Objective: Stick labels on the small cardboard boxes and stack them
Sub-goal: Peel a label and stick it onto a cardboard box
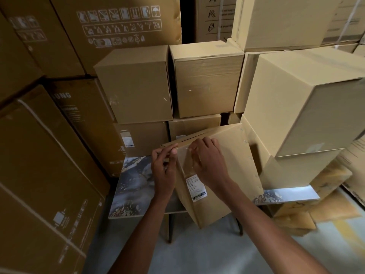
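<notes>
Both hands on tilted small box (223, 167) at surface (134, 186) edge; left grip (165, 167) pinching clear tape (184, 157), right grip (207, 161) pressing tape flat, fingers curled; label (196, 187) below.

The small box (221, 171) was matt brown corrugated cardboard, its side seam stapled with metal. A strip of clear glossy tape (186, 161) ran down its face to a white paper label (196, 187) with a printed barcode. The table (134, 186) had a smooth, marbled grey top with a slight sheen. Stacked boxes (136, 91) behind were plain matt cardboard; the large carton (118, 26) carried white printed symbols
</notes>
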A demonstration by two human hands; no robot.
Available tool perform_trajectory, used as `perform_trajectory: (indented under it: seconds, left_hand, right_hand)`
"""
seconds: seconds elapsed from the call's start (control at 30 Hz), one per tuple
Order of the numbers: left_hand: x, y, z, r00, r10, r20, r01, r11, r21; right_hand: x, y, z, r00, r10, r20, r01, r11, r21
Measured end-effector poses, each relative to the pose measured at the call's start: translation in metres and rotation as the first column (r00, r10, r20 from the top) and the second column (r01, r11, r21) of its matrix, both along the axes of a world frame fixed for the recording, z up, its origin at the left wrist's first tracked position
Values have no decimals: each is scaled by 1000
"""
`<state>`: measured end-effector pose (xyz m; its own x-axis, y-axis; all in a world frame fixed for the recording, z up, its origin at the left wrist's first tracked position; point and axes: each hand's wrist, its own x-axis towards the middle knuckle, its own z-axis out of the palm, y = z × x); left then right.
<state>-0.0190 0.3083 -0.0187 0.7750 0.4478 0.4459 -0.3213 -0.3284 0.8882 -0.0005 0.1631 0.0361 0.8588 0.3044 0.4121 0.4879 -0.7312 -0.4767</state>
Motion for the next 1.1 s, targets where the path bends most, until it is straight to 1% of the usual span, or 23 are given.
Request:
perform_trajectory:
  seconds: [0.1,0.27,0.4,0.53,0.67,0.83,0.97,1.1]
  left_hand:
    - [0,0,0,1000,-19,14,19,1000,-12]
    - [2,1,-2,999,-23,24,23,999,-31]
    - [2,1,-3,999,-24,26,25,999,-34]
    - [3,2,-4,999,-22,30,23,999,-27]
    - [4,2,-3,999,-21,28,22,999,-40]
    - [4,1,-2,999,-24,31,26,999,-48]
    - [5,5,-3,997,-62,-44,55,986,-155]
    - [5,7,-2,996,-68,-58,56,983,-175]
  right_hand:
    - [-5,-1,5,1000,16,-23,-16,1000,7]
    - [-6,-5,12,998,30,-52,-24,993,112]
    - [-4,-5,9,996,21,-82,-13,995,101]
    - [-3,-5,7,998,33,-59,-26,991,130]
    - [1,-9,7,993,102,-56,-94,987,129]
    - [3,-14,9,974,214,-74,-194,956,220]
    - [3,-17,8,955,272,-116,-232,933,276]
    - [3,-21,12,938,313,-152,-246,905,346]
